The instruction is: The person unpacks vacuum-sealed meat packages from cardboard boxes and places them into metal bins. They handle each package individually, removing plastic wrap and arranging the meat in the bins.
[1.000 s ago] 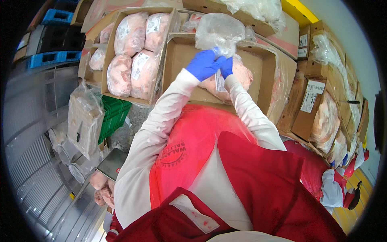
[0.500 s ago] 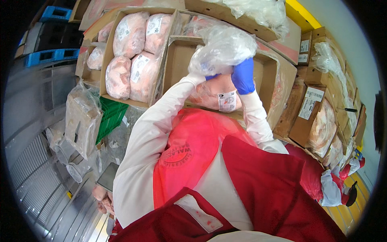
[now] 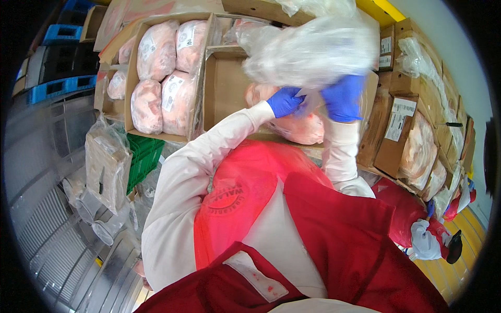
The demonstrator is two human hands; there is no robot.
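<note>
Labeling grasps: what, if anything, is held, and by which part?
Clear plastic: left hand appears to pinch its lower edge; right hand is at its lower right, grip too blurred to tell.

- A round stamp [image 3: 224, 201] with dark lettering is printed on the pink apron [image 3: 258, 161].
- White printed labels [image 3: 171, 93] are stuck on the wrapped meat pieces [image 3: 160, 60] at left.
- Rectangular labels [image 3: 395, 128] are pasted on the brown carton [image 3: 390, 156] at right.

Plastic bag [image 3: 313, 55] & R hand [image 3: 343, 100] blurred, meat pc. [image 3: 301, 129] partly hidden behind both.
</note>
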